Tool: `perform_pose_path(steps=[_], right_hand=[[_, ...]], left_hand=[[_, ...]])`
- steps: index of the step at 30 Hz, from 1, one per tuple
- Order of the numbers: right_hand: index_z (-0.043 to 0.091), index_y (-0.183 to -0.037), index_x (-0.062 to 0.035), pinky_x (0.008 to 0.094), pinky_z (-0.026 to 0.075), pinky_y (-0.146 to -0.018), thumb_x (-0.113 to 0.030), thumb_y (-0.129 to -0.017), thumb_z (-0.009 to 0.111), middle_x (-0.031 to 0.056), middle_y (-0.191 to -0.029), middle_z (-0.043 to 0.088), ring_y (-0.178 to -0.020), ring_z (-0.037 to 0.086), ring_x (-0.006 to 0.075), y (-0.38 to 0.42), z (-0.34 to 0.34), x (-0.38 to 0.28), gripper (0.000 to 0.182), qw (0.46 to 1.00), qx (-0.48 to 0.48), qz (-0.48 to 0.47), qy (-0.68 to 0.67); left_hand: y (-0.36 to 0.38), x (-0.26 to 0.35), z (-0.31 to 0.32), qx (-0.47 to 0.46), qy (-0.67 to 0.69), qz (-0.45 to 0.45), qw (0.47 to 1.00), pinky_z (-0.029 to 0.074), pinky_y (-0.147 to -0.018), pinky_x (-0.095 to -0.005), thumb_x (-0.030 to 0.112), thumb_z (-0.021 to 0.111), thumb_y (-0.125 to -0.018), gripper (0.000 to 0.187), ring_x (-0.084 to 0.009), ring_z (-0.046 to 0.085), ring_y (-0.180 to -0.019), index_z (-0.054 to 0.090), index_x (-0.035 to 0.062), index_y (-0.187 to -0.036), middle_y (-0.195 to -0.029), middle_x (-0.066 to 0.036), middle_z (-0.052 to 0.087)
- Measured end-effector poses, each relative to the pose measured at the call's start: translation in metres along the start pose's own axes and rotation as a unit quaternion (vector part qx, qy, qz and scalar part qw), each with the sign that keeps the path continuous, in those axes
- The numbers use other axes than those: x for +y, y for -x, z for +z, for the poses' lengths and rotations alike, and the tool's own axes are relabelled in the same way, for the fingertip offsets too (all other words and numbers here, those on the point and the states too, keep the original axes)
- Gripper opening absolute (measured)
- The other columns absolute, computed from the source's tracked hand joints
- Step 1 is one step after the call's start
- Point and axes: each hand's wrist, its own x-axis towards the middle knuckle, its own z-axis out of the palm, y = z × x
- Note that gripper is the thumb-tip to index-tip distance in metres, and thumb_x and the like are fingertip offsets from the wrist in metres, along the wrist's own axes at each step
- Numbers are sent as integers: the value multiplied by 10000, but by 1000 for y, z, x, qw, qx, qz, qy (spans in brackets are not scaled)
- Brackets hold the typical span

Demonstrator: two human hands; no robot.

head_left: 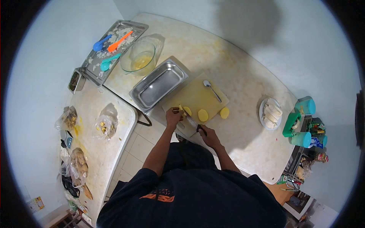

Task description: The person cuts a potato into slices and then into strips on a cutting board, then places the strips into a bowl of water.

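My right hand point(208, 136) is closed round the dark handle of a knife point(191, 121), whose blade lies low over the near left part of a pale cutting board point(197, 93). Beside the blade, my left hand point(174, 117) pinches a yellow piece point(181, 108) that looks cut from a potato. Just right of those fingertips lies a yellow slice point(187, 111). Two rounder ones, a middle slice point(203, 115) and a right slice point(224, 112), rest farther along the board's near side. A metal spoon point(212, 91) lies at the board's far right.
Against the board's left side stands a deep steel pan point(159, 84). Behind it are a glass bowl point(138, 59) with yellow liquid and a steel tray point(99, 68) with white bits and coloured spoons. A plate point(262, 114) of white pieces sits right. Plastic bags point(78, 165) line the left table.
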Motion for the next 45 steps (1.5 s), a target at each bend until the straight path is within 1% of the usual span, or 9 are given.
perform_pose_path(steps=[6,11,15,19,24,30,32,37,45], right_hand=[[562,-1226,3,360,507,-728,-211,-978,541,183,-876,668,-765,655,255,-2,-10,-22,328,992,-3,102,-71],[568,-1225,-4,333,493,-663,-212,-986,532,142,-788,648,-685,622,192,-2,-6,-13,318,986,28,134,-99],[569,-1229,-2,319,490,-651,-208,-979,542,124,-760,640,-671,610,173,-1,-10,-16,325,990,26,120,-70],[563,-1251,-2,299,494,-638,-208,-968,557,100,-739,641,-656,601,144,4,-5,-10,350,991,52,98,-77],[565,-1241,-4,308,495,-647,-208,-970,556,114,-755,647,-667,618,165,10,-5,-10,339,991,55,100,-65],[568,-1188,-26,346,489,-638,-209,-977,547,142,-750,657,-670,648,215,26,-8,0,280,991,62,115,-18],[560,-1183,-34,356,489,-636,-214,-977,546,149,-752,664,-674,659,228,32,-14,-8,274,986,53,154,-21],[553,-1185,-38,358,500,-658,-213,-972,549,154,-755,671,-690,669,249,47,-19,-2,275,984,41,175,-10],[560,-1171,-45,400,520,-721,-244,-958,564,210,-842,685,-781,692,314,15,-1,-11,292,983,-16,173,-53]], left_hand=[[2,32,-3,-15,141,-41,989,595,-638,-345,136,702,-856,351,-221,683,-734,579,-65,-1116,-940,-154,659],[-73,92,-48,16,315,134,940,568,-692,-314,118,673,-864,162,-191,663,-680,628,-6,-957,-864,-105,662],[-112,180,-100,80,275,165,944,561,-522,-301,79,714,-833,230,-225,661,-607,599,-74,-961,-812,-151,661],[-159,196,-140,121,239,155,951,592,-602,-320,99,710,-853,332,-245,681,-689,572,-105,-1076,-859,-156,655],[-133,192,-124,82,186,225,953,593,-688,-338,129,650,-920,258,-249,679,-776,597,-72,-1073,-885,-126,651],[-58,125,-60,-114,189,200,955,560,-737,-303,132,621,-934,193,-183,661,-781,655,-17,-1051,-948,-95,663],[-22,110,-37,-108,14,105,989,565,-732,-308,155,656,-909,253,-182,667,-781,651,-25,-1087,-996,-111,660],[-17,0,-10,-87,-134,135,978,545,-587,-280,85,677,-846,310,-169,687,-674,640,-73,-1110,-853,-107,679],[-16,1,-1,-81,-117,67,988,575,-564,-312,126,683,-839,400,-196,692,-665,605,-54,-1188,-929,-160,682]])
